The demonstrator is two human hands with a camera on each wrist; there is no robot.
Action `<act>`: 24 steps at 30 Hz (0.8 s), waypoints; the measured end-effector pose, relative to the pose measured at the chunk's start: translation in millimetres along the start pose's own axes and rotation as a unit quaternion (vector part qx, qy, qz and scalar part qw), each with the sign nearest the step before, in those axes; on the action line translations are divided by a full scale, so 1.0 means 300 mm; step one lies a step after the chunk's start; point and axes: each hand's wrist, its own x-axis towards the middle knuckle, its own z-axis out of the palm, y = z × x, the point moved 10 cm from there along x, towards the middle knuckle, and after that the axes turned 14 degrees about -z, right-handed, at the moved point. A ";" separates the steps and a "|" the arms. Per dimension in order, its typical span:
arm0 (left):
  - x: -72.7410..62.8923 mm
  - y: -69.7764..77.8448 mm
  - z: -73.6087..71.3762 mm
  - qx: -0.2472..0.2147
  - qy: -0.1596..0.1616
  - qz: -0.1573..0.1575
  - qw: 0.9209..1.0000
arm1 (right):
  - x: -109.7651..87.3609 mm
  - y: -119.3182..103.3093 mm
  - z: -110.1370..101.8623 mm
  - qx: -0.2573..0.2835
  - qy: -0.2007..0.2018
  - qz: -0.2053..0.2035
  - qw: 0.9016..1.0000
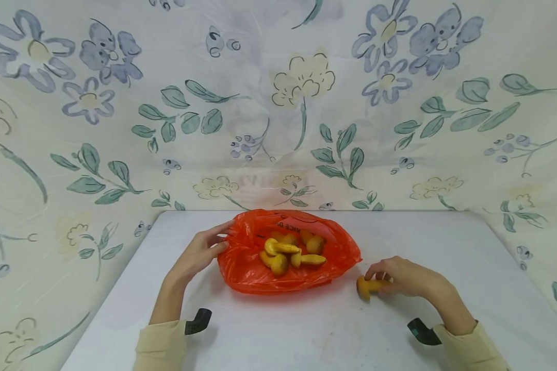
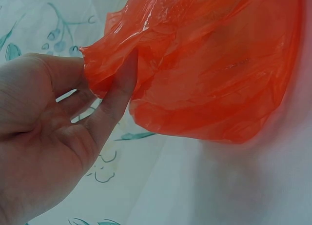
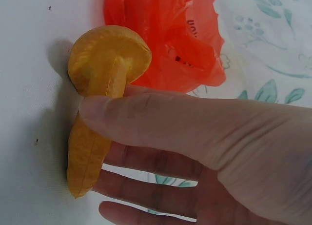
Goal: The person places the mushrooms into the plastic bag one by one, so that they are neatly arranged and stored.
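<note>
A red plastic bag lies on the table with its mouth facing me, several yellow-brown mushrooms inside it. My left hand pinches the bag's left edge between thumb and fingers; the left wrist view shows the thin plastic caught there. To the right of the bag, my right hand holds a single mushroom by its stem, thumb across the front and fingers behind. Its cap points toward the bag in the head view, and it is at or just above the table surface.
The white table carries a few small dark specks. A floral-patterned cloth hangs behind it and along the sides. Black wrist-camera mounts stick out by both beige sleeves.
</note>
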 end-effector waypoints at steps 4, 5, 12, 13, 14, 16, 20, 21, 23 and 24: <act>0.002 0.000 0.000 0.004 0.002 0.001 1.000 | -0.001 0.004 0.000 0.005 0.000 0.006 1.000; 0.002 -0.001 0.000 0.005 0.001 0.000 1.000 | -0.001 0.005 0.000 0.005 -0.001 0.007 1.000; 0.003 -0.004 0.001 0.006 0.002 0.001 1.000 | -0.003 0.005 0.001 0.009 -0.003 0.007 1.000; 0.003 -0.003 0.000 0.006 0.002 0.002 1.000 | -0.003 0.004 0.001 0.007 -0.003 0.004 1.000; 0.003 -0.002 0.000 0.005 0.003 0.003 1.000 | -0.003 0.003 0.001 0.006 -0.003 0.001 1.000; 0.003 -0.002 0.000 0.005 0.003 0.003 1.000 | -0.004 0.002 0.001 0.003 -0.004 -0.004 1.000; 0.001 -0.001 0.000 0.004 0.004 0.001 1.000 | -0.004 0.003 0.001 0.000 -0.003 -0.006 1.000; 0.000 -0.002 0.000 0.004 0.005 0.000 1.000 | -0.003 0.004 0.001 0.000 -0.002 -0.004 1.000; -0.001 -0.003 0.000 0.006 0.005 -0.001 1.000 | -0.002 0.007 0.000 -0.001 -0.001 0.000 1.000; -0.001 -0.004 0.000 0.007 0.005 -0.001 1.000 | -0.002 0.008 0.000 -0.002 -0.001 0.001 1.000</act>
